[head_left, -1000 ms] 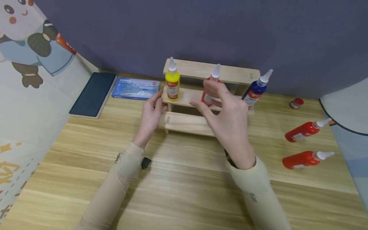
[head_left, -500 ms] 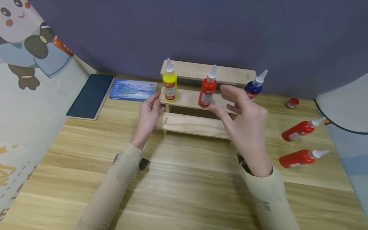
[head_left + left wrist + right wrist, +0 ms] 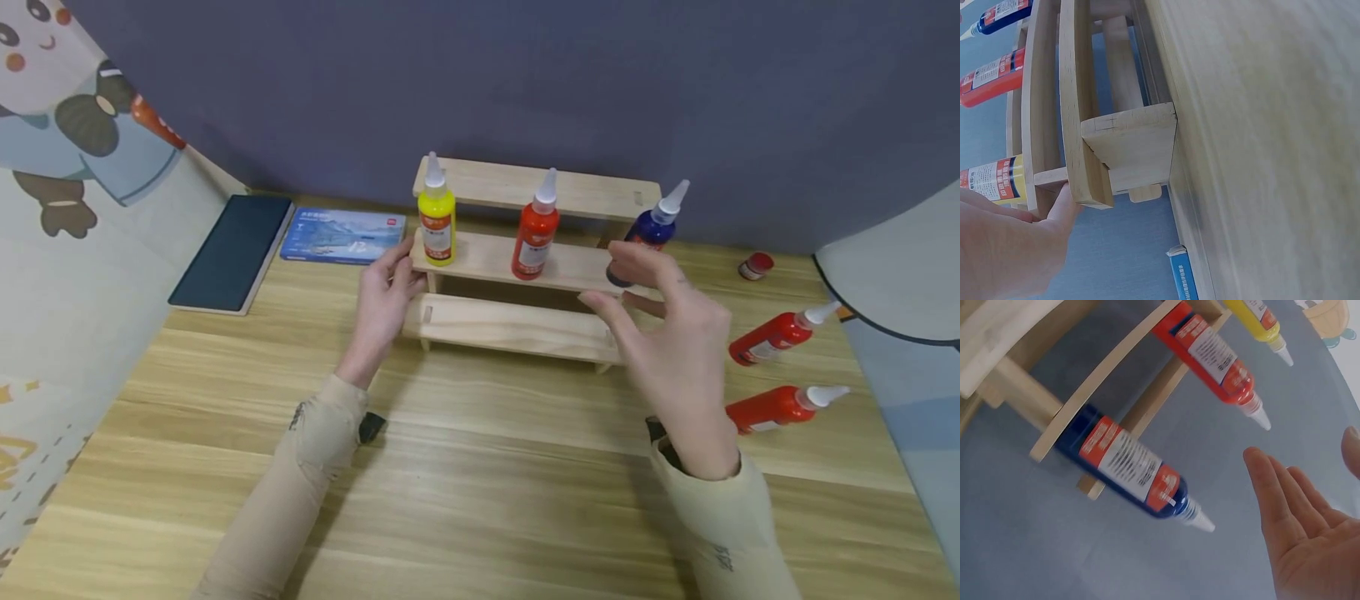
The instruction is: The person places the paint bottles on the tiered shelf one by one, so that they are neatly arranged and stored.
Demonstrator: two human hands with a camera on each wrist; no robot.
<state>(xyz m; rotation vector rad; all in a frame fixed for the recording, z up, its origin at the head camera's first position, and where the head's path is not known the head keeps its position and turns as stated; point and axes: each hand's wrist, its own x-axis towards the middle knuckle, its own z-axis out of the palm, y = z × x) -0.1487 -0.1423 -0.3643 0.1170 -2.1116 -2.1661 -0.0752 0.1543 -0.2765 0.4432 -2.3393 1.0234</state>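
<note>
A three-tier wooden shelf (image 3: 510,325) stands on the table against the dark backdrop. My left hand (image 3: 384,296) grips the left end of its middle tier, thumb low against the wood in the left wrist view. On that tier stand a yellow paint bottle (image 3: 438,229), a red paint bottle (image 3: 536,242) and a dark blue paint bottle (image 3: 651,229), all upright with pointed white nozzles. My right hand (image 3: 678,358) holds nothing, thumb and fingers spread apart. It partly hides the blue bottle in the head view; in the right wrist view it is apart from every bottle.
Two more red bottles (image 3: 772,338) lie on their sides at the right. Behind them sits a small red-lidded jar (image 3: 756,266). At the left lie a blue paint box (image 3: 343,236) and a dark-covered notebook (image 3: 231,252).
My right hand has moved right, from around the red bottle to in front of the blue one, leaving the red bottle standing. The left hand stays at the shelf end.
</note>
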